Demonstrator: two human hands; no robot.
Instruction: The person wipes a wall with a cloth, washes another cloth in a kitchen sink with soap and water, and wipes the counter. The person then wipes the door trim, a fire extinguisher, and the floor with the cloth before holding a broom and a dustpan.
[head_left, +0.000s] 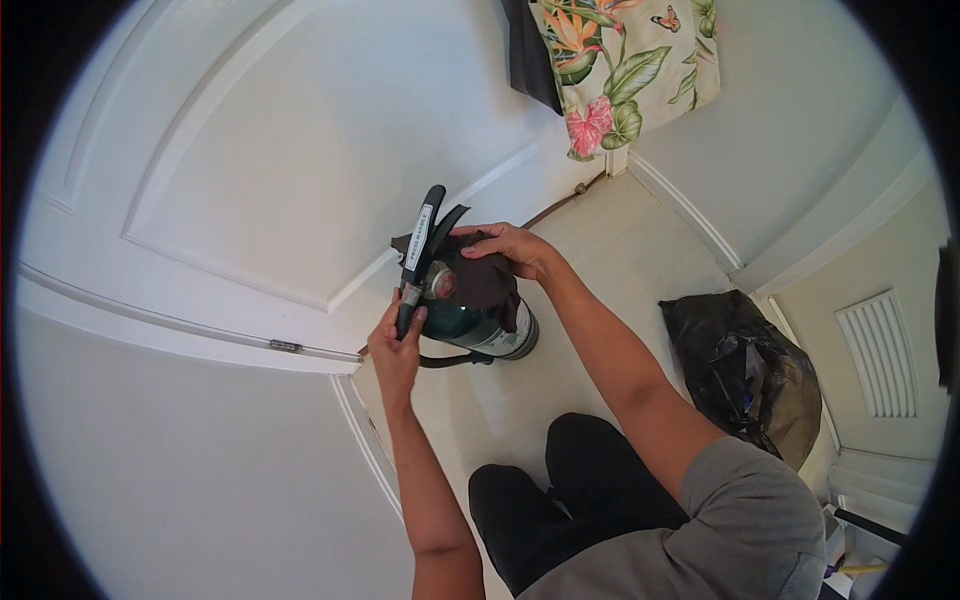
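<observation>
A dark green fire extinguisher (462,327) stands on the floor by the door, its black handle (421,232) with a white label pointing up. Near the valve is a round gauge (440,281). My left hand (394,345) is closed around the black part just below the handle. A dark brown cloth (487,284) drapes over the cylinder's upper side, and my right hand (513,250) grips it there, pressing it against the extinguisher. The black hose (455,360) runs along the cylinder's lower side. Part of the body label is covered by the cloth.
A white panelled door (270,130) rises just beyond the extinguisher. Above hangs a floral fabric bag (640,80). To my right a black plastic bag (735,365) sits on the floor, near a wall vent (878,355). My knees are close below the extinguisher.
</observation>
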